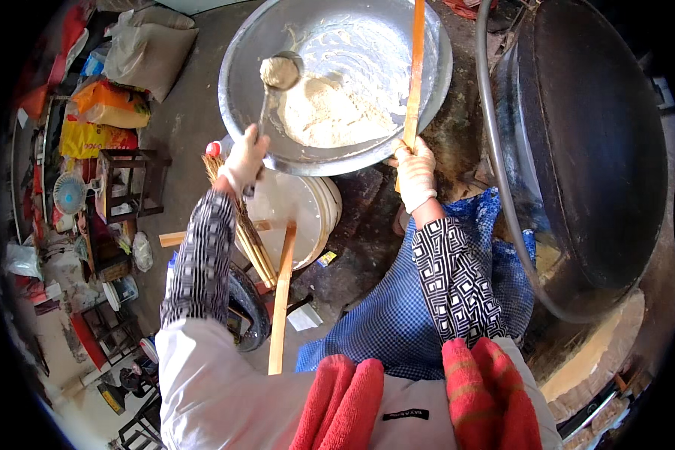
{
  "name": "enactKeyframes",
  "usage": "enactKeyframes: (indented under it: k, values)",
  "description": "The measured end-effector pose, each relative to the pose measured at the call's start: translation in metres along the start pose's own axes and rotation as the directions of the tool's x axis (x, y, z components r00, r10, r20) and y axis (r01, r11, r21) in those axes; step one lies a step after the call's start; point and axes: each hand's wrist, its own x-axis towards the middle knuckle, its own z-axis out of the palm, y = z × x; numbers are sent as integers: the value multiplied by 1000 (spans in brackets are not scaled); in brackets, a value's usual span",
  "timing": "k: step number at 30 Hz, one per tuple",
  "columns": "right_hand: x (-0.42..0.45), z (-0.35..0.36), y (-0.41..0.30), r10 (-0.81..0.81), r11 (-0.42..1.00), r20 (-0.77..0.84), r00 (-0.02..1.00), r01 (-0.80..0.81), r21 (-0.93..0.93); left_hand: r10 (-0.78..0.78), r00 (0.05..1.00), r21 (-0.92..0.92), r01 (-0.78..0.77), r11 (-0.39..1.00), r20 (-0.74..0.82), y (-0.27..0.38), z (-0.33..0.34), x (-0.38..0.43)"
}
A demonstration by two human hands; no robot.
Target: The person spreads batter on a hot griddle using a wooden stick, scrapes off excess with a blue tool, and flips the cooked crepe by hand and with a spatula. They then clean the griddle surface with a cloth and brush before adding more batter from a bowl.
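A ladle (280, 71) filled with pale batter is raised over the left part of a wide metal basin (242, 93). My left hand (244, 160), in a whitish glove, grips its handle near the basin's rim. More thick pale batter (332, 115) lies in the basin, with smears up its far wall. My right hand (415, 170), gloved too, is closed around a long flat wooden stick (415, 73) that crosses the right side of the basin and its rim.
Below the basin stands a white plastic bucket (326, 211) with a straw brush (250, 242) and wooden strips (282, 304) across it. A large dark round pan (602, 140) with a curved metal rim is at right. Sacks (152, 53) and a small fan (70, 193) are at left.
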Motion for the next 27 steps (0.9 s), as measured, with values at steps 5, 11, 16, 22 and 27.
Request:
enactKeyframes:
  k: [5, 11, 16, 22, 27]
  values:
    - [-10, 7, -24, 137, 974, 0, 991, -134, 184, -106, 990, 116, 117, 986, -95, -43, 3, 99]
    - [-10, 5, -32, 130, 990, 3, 991, -130, 47, -311, 949, 217, 292, 931, 56, 13, 33, 40]
    - [-8, 3, -26, 101, 994, 1, 995, -100, -44, -318, 909, 315, 229, 921, 271, 55, 67, -10]
    - [-9, 10, -18, 101, 992, 21, 995, -99, -82, -136, 786, 35, 145, 989, 603, 60, 82, -48]
    - [-1, -4, -4, -119, 990, 112, 987, 126, -60, 187, 639, -636, 601, 484, 746, 52, 93, -80]
